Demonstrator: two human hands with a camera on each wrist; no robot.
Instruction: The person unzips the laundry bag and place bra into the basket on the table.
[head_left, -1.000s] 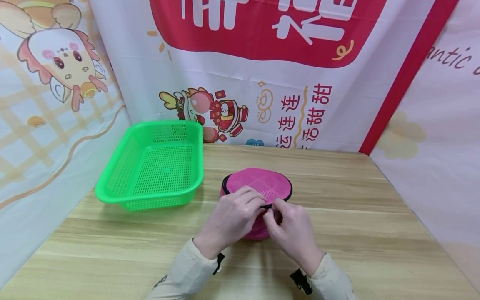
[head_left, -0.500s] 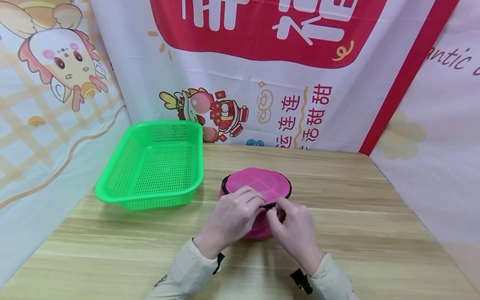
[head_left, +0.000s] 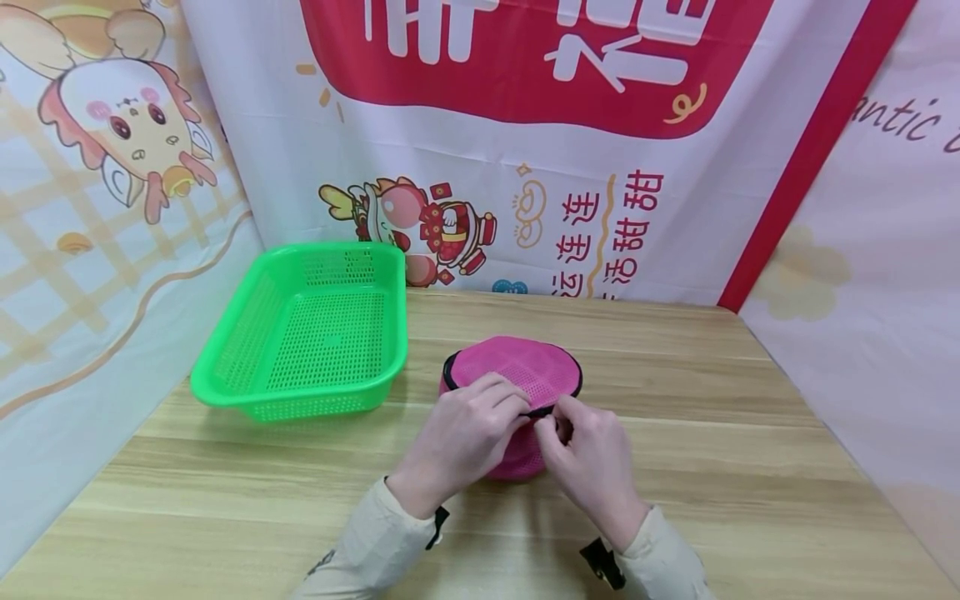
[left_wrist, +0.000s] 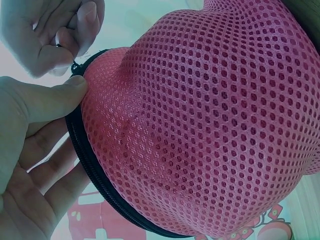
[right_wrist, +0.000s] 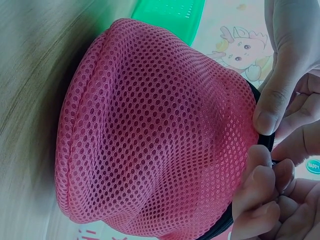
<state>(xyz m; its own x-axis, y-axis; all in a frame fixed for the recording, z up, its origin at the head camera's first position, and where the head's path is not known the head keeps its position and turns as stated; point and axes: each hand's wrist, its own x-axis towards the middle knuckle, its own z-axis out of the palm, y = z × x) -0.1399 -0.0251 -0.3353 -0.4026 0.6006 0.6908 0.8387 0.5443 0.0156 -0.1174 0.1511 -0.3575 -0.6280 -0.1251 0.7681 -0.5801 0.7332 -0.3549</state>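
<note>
Your left hand (head_left: 467, 433) grips the round pink mesh bag (head_left: 517, 367) at its black fabric zip (left_wrist: 98, 176); right hand (head_left: 591, 450) pinches zip alongside

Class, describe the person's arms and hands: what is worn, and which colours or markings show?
The left hand and right hand are ungloved. Cream sleeves reach the wrists, the left one bearing a small dark marking. A black strap-like piece shows by each cuff.

A green perforated basket (head_left: 330, 333) stands on a wood-grained table (head_left: 712, 433) — printed cloth (head_left: 472, 142) behind.
</note>
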